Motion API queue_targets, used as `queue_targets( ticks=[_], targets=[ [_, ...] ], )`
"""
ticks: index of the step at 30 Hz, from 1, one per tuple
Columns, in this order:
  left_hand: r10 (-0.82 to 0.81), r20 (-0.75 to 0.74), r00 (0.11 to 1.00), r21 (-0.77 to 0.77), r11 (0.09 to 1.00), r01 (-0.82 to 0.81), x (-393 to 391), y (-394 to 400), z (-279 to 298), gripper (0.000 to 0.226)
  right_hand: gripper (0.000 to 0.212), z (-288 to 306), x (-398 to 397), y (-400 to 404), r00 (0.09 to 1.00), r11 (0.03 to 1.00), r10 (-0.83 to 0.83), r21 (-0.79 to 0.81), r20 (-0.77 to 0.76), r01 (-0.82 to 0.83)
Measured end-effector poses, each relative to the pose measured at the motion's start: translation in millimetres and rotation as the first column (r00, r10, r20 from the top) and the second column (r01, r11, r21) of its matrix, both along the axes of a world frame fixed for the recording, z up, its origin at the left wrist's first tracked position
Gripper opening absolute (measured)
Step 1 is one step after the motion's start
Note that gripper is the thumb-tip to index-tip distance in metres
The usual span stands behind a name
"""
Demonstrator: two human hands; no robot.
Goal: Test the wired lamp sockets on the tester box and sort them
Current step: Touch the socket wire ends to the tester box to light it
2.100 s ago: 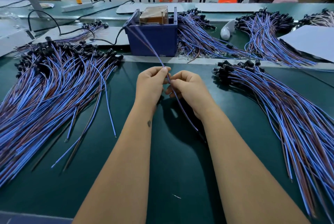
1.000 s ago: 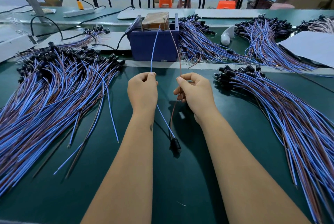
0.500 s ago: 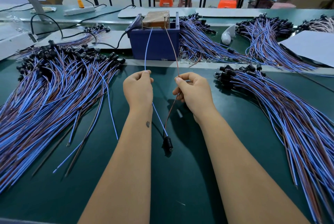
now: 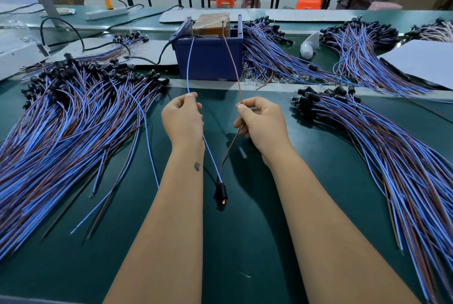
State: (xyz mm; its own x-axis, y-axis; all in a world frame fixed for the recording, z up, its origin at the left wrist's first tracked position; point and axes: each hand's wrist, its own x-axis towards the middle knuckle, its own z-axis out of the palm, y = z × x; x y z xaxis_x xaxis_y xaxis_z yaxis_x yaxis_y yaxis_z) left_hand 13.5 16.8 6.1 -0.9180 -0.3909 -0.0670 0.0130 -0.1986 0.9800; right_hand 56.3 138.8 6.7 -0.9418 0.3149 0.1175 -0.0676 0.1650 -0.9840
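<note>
My left hand (image 4: 182,119) pinches the blue wire (image 4: 188,65) of one lamp socket, and my right hand (image 4: 261,122) pinches its brown wire (image 4: 232,58). Both wire ends reach up to two metal pins on the blue tester box (image 4: 208,58). The black socket (image 4: 221,192) hangs low between my forearms over the green mat, with a small orange glow at its tip. A big heap of wired sockets (image 4: 68,117) lies to my left and another heap (image 4: 382,141) to my right.
More wired socket bundles (image 4: 272,58) (image 4: 360,51) lie behind the box on the far belt. A white bulb-shaped part (image 4: 307,47), a grey sheet (image 4: 421,61), a power strip (image 4: 106,13) and black cables sit further back. Tables and orange stools stand beyond.
The two wires, held together 2 s ago, are now spread apart and their ends lifted onto the box's pins. The socket dropped down between my forearms and now shows an orange glow.
</note>
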Motion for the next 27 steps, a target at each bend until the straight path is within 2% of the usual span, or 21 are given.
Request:
queue_targets(
  ticks=[18,22,27],
  targets=[
    [-0.009,-0.014,1.000,-0.004,1.000,0.009,2,0,1,0.018,0.012,-1,0,0,1.000,1.000,-0.013,0.024,-0.014,0.014],
    [-0.166,-0.042,0.985,-0.093,0.983,0.161,4,6,2,0.020,0.010,0,-1,-2,0.997,0.999,-0.002,0.039,-0.073,0.004],
    [-0.408,-0.086,0.909,-0.140,0.908,0.394,9,16,4,0.019,0.008,-2,-3,-5,0.996,0.992,0.025,0.122,-0.090,-0.014]
  ],
)
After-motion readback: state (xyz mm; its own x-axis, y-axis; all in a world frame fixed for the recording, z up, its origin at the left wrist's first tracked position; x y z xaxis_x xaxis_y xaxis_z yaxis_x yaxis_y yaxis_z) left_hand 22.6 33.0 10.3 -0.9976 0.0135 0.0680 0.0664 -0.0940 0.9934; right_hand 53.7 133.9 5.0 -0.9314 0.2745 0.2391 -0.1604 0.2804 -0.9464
